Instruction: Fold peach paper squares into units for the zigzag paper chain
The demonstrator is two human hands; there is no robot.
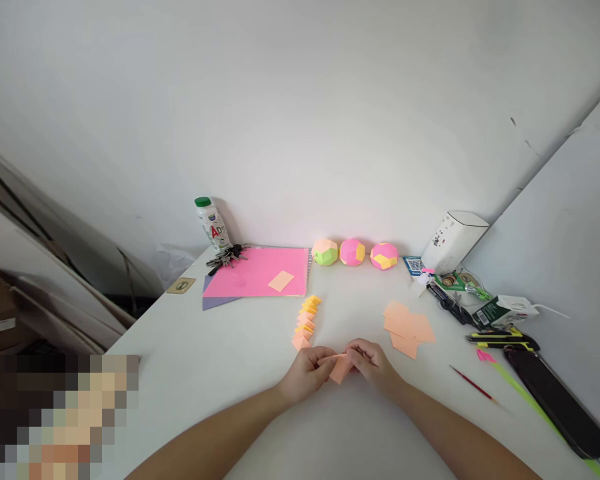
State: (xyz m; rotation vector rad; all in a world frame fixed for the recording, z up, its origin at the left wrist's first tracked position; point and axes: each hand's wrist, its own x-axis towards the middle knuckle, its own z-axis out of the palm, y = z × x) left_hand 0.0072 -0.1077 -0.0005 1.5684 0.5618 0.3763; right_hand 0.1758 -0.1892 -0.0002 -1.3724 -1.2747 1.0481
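My left hand and my right hand meet over the white table, both pinched on one small peach paper square that is partly folded. Just beyond my left hand runs a row of several folded orange and yellow paper pieces. To the right of my right hand lies a loose pile of flat peach paper squares.
At the back stand three folded paper balls, a pink sheet with one peach square on it, keys, a green-capped bottle and a white box. Utility knives, a red pen and a dark ruler lie right.
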